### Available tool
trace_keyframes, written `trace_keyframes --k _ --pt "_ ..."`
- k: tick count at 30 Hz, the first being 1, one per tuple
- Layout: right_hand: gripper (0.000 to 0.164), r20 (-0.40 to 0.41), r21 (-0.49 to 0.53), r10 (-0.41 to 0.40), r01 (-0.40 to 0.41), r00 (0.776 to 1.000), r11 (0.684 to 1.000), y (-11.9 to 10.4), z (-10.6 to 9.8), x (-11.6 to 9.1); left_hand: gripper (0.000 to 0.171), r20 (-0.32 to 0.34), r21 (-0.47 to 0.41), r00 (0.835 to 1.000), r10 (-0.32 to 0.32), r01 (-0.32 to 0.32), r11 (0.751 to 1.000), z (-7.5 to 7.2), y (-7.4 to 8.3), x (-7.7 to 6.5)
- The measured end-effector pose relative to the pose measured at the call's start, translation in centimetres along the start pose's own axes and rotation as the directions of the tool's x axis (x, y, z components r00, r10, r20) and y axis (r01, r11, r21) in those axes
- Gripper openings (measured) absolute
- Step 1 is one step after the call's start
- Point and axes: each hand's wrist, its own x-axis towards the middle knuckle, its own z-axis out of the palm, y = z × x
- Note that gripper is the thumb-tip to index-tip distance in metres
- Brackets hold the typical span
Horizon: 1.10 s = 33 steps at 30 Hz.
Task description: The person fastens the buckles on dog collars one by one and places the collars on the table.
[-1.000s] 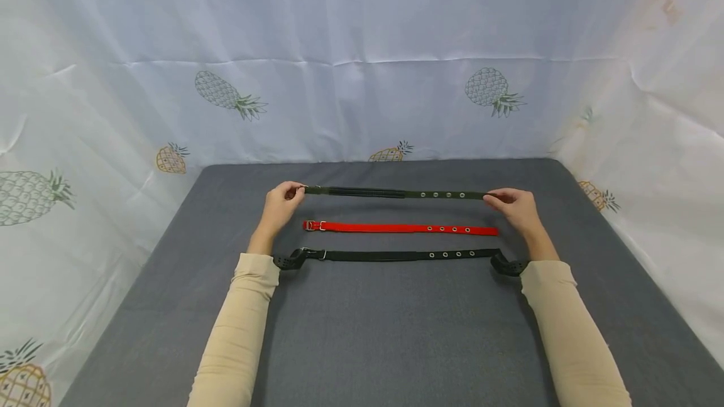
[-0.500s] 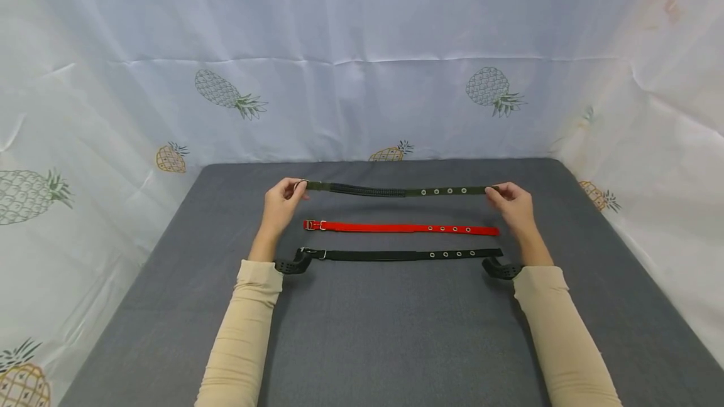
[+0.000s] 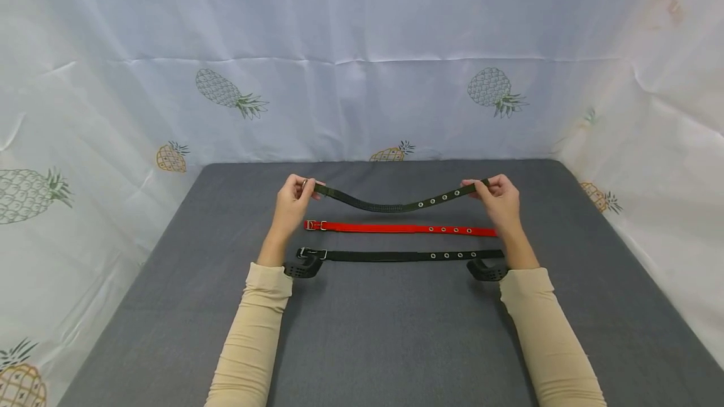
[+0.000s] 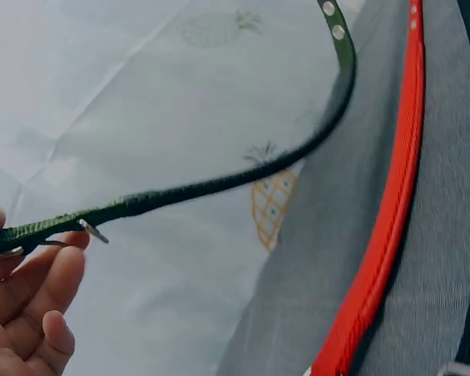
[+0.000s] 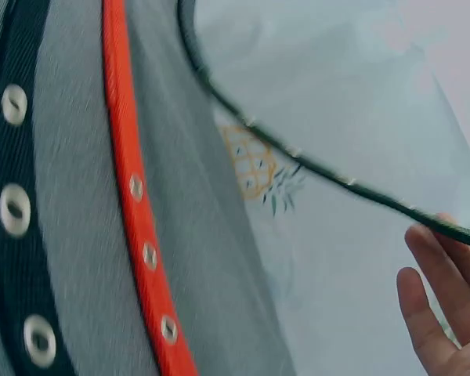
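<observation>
A dark green collar (image 3: 390, 208) with a black ribbed middle and metal eyelets sags between my two hands, lifted off the table. My left hand (image 3: 292, 198) pinches its buckle end; a metal ring hangs there in the left wrist view, beside the fingers (image 4: 59, 274). The eyelet end is pinched by my right hand (image 3: 500, 196), its tip poking up past the thumb. Below on the table lies a red collar (image 3: 373, 228), stretched straight, its right end partly behind my right hand. Nearer to me a black collar (image 3: 379, 257) lies parallel to it, buckle at left.
A grey cloth covers the table (image 3: 396, 331). White curtains (image 3: 362, 105) with pineapple prints rise behind it and on both sides. Black wrist-worn devices (image 3: 305, 267) hang by both sleeves, over the ends of the black collar.
The green collar has risen from the table, going from straight and taut to a sagging curve. Both hands have come up and closer together.
</observation>
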Motion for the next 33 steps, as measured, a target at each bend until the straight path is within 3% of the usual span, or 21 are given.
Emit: trace_keyframes --k 7,14,21,25,33 --pt "0.012 0.023 0.111 -0.096 0.093 0.995 0.989 -0.2 1.7 -0.2 0.018 0.004 -0.121 0.998 0.057 -0.056 0.991 1.1 -1.6 0.5" --pt "0.019 0.022 0.147 -0.112 0.108 0.993 0.983 -0.4 3.6 -0.7 0.012 0.038 -0.198 0.995 0.089 -0.08 0.977 1.9 -1.0 0.2" --pt "0.011 0.033 0.045 -0.143 0.142 0.989 0.989 -0.8 4.9 -1.2 0.025 0.09 -0.306 0.989 0.119 -0.087 0.948 2.6 -0.6 0.2" --pt "0.018 0.056 -0.01 -0.152 0.153 0.987 0.988 -0.8 5.3 -1.4 0.034 0.112 -0.32 0.983 0.146 -0.104 0.942 3.0 -0.5 0.1" --pt "0.018 0.098 0.042 -0.285 0.282 0.954 0.958 -1.0 6.5 -1.7 0.029 0.184 -0.315 0.97 0.16 -0.096 0.944 3.6 -0.2 0.0"
